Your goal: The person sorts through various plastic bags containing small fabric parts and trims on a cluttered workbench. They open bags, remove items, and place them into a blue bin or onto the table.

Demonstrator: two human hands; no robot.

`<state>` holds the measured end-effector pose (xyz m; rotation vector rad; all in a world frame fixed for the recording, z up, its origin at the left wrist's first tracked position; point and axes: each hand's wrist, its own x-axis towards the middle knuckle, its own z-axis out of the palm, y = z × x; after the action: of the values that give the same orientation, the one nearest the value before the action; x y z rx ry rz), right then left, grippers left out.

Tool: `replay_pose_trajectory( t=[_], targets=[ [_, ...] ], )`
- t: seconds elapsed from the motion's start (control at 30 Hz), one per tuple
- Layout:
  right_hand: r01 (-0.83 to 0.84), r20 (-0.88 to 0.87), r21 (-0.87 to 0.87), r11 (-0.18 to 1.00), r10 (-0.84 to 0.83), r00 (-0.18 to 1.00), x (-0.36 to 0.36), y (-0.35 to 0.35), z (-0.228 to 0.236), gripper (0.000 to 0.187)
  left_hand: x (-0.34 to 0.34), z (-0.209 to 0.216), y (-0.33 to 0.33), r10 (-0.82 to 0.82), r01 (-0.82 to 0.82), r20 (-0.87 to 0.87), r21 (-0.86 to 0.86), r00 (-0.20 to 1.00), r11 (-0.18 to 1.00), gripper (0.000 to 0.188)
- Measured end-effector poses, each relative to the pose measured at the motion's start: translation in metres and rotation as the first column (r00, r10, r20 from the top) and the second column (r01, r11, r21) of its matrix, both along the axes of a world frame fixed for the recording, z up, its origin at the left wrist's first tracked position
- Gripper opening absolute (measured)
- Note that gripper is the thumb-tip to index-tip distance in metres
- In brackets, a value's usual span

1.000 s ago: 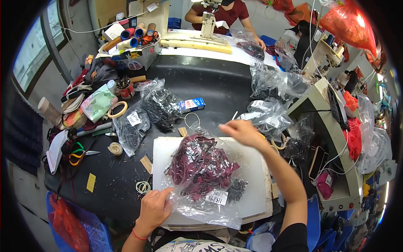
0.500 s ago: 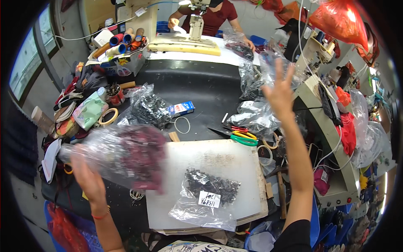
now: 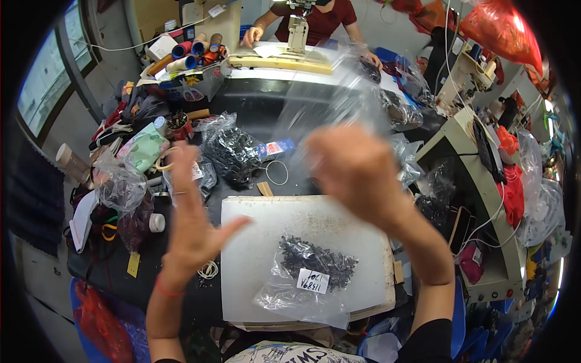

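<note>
My right hand point(image 3: 354, 172) is raised over the far edge of the white board point(image 3: 248, 242), its fingers curled on a clear plastic bag point(image 3: 339, 97). That bag is smeared by motion, and its contents do not show clearly. Left of the board my left hand point(image 3: 196, 230) is held up with the thumb and fingers apart, holding nothing. A clear bag of small dark pieces point(image 3: 318, 260) with a white label lies on the board. At the left, a bag with dark maroon contents point(image 3: 134, 221) rests among the clutter.
Beyond the board lie a bag of black pieces point(image 3: 233, 151), a blue box point(image 3: 275, 149) and a white ring point(image 3: 277, 173). A person point(image 3: 321, 24) sits at a sewing machine point(image 3: 297, 33) opposite. Thread cones point(image 3: 181, 54) stand far left; another machine table point(image 3: 484, 212) stands right.
The maroon bag has left my left hand and lies at the left. My left hand has moved right. My right hand has come inward and closed on a clear bag. The view has shifted slightly.
</note>
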<state>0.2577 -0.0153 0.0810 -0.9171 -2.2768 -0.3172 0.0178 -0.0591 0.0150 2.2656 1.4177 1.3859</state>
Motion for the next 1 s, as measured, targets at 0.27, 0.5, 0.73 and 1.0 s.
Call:
replay_pose_trajectory(
  t=[0.27,0.5,0.73,1.0],
  targets=[
    [0.077,-0.547,-0.412,0.908,-0.314,0.776,0.039,0.055,-0.053,0.026,0.023,-0.053,-0.031,-0.363,0.340,-0.170,-0.149,0.916,0.929,0.021],
    [0.019,-0.275,-0.857,0.515,-0.487,0.829,0.068,0.084,-0.190,0.033,0.024,-0.092,-0.071,-0.435,0.342,-0.182,-0.389,0.882,0.856,0.018],
    [0.053,-0.437,-0.132,0.990,-0.106,0.893,0.012,0.025,-0.027,0.006,0.021,-0.100,-0.065,-0.411,0.425,0.122,-0.384,0.903,0.820,0.082],
    [0.121,-0.098,0.489,0.864,-0.084,0.992,-0.018,0.004,0.029,0.013,0.052,-0.131,-0.050,-0.164,0.453,0.642,-0.315,0.749,0.834,0.092]
  ],
)
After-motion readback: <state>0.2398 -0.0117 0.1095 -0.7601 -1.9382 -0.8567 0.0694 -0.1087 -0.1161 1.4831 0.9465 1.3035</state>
